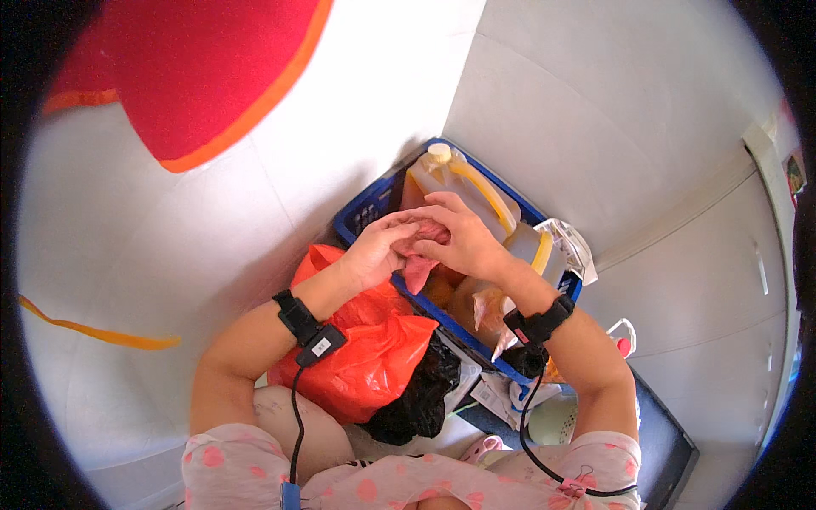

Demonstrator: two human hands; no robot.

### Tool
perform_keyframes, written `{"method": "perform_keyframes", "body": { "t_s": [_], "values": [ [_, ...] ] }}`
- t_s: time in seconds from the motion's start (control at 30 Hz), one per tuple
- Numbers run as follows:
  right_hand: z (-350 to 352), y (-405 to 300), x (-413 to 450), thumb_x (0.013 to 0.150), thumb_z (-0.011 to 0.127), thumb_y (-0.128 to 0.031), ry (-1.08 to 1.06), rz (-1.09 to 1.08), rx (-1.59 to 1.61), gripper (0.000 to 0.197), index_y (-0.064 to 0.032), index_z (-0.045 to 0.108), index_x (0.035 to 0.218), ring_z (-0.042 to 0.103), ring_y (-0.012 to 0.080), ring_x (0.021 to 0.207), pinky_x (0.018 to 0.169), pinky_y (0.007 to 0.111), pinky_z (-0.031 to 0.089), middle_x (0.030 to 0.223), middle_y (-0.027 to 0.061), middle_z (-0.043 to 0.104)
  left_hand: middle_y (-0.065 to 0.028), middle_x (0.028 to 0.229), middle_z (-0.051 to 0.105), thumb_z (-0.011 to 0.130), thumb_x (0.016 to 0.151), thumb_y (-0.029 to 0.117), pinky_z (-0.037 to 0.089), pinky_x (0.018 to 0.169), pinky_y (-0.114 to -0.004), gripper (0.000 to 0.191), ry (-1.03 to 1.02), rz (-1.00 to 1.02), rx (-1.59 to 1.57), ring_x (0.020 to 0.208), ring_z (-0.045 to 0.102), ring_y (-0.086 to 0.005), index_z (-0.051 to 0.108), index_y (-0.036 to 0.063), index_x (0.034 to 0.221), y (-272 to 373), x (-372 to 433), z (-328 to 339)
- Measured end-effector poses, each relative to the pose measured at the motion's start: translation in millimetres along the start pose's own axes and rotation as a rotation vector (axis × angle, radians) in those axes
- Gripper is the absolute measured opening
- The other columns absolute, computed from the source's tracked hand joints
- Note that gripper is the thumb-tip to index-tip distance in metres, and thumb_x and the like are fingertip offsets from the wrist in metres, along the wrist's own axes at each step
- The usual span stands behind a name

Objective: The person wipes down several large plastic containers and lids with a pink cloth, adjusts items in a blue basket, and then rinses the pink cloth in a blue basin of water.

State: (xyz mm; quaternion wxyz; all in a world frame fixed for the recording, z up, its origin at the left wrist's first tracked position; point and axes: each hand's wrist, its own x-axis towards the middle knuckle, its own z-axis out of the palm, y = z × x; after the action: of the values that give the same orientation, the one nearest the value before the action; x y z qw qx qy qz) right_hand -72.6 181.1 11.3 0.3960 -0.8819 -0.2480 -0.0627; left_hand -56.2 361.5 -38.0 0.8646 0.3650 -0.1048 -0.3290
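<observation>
Between my two hands is a crumpled pink cloth (417,271), one end of it hanging down. My left hand (376,248) grips it from the left, and my right hand (462,239) curls over it from the right, thumb pressed on the fabric. Just beneath and behind them stands a blue plastic basket (414,294) with large plastic jugs; one jug (475,185) has a yellow handle and a white cap. A red-orange plastic bag (363,357) lies below my left forearm, against the basket's side.
A black plastic bag (414,401) sits beside the red-orange one. White walls (542,115) meet behind the basket. Red fabric with orange trim (210,76) hangs at upper left. Right of the basket are a pale green perforated container (553,417) and a white cabinet (714,287).
</observation>
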Motion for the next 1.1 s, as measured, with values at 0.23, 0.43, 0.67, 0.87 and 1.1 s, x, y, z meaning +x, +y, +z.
{"method": "perform_keyframes", "body": {
  "t_s": [0.23, 0.43, 0.67, 0.87, 1.1],
  "values": [
    [-34.8, 34.5, 31.2, 0.076, 0.067, -0.029, 0.086, 0.329, -0.681, 0.052, -0.0067, 0.051, 0.121, 0.047, 0.0365, 0.111, 0.092, 0.042, 0.041, 0.120, 0.0155, 0.051, -0.0068, 0.103, 0.060, 0.060, 0.084, 0.006, 0.050, 0.077, -0.032, 0.027, 0.648, 0.254, 0.237, 0.094, 0.059, -0.0142, 0.055, 0.0041, 0.111, 23.5, 7.8, -2.3],
    [-22.1, 21.8, 53.4, 0.076, 0.068, -0.026, -0.012, 0.320, -0.533, 0.059, -0.0066, 0.044, 0.127, 0.048, 0.0358, 0.111, 0.092, 0.042, 0.041, 0.127, 0.0153, 0.046, -0.0075, 0.105, 0.060, 0.058, 0.082, -0.001, 0.043, 0.087, -0.025, 0.030, 0.483, 0.679, 0.581, 0.095, 0.057, -0.0121, 0.054, -0.0016, 0.112, 38.7, 31.8, -6.7],
    [-10.9, 37.8, 72.9, 0.084, 0.060, -0.016, 0.120, 0.299, 0.519, 0.036, -0.0022, 0.051, 0.116, 0.060, 0.0188, 0.090, 0.077, 0.031, 0.049, 0.104, 0.0132, 0.060, -0.0073, 0.107, 0.056, 0.058, 0.087, 0.008, 0.052, 0.077, -0.029, 0.032, 0.365, 0.574, 0.175, 0.093, 0.059, -0.0149, 0.047, 0.0008, 0.116, 54.6, 46.7, 11.2],
    [-26.3, 35.1, 94.2, 0.092, 0.049, -0.027, 0.240, 0.545, 0.647, 0.032, -0.0048, 0.049, 0.115, 0.063, 0.0226, 0.078, 0.061, 0.030, 0.052, 0.102, 0.0148, 0.060, -0.0067, 0.106, 0.055, 0.058, 0.087, 0.006, 0.050, 0.078, -0.027, 0.028, 0.461, 0.673, 0.192, 0.087, 0.057, -0.0128, 0.048, 0.0000, 0.113, 42.0, 57.5, -4.0],
    [-0.6, 2.0, 84.1, 0.093, 0.048, -0.027, -0.076, 0.706, 1.190, 0.036, 0.0015, 0.050, 0.115, 0.063, 0.0219, 0.082, 0.070, 0.035, 0.053, 0.100, 0.0139, 0.061, -0.0043, 0.095, 0.058, 0.062, 0.081, 0.003, 0.046, 0.075, -0.023, 0.023, 0.495, 0.728, 0.707, 0.086, 0.055, -0.0093, 0.053, -0.0001, 0.102, 27.7, 37.9, -12.3]
  ]
}}
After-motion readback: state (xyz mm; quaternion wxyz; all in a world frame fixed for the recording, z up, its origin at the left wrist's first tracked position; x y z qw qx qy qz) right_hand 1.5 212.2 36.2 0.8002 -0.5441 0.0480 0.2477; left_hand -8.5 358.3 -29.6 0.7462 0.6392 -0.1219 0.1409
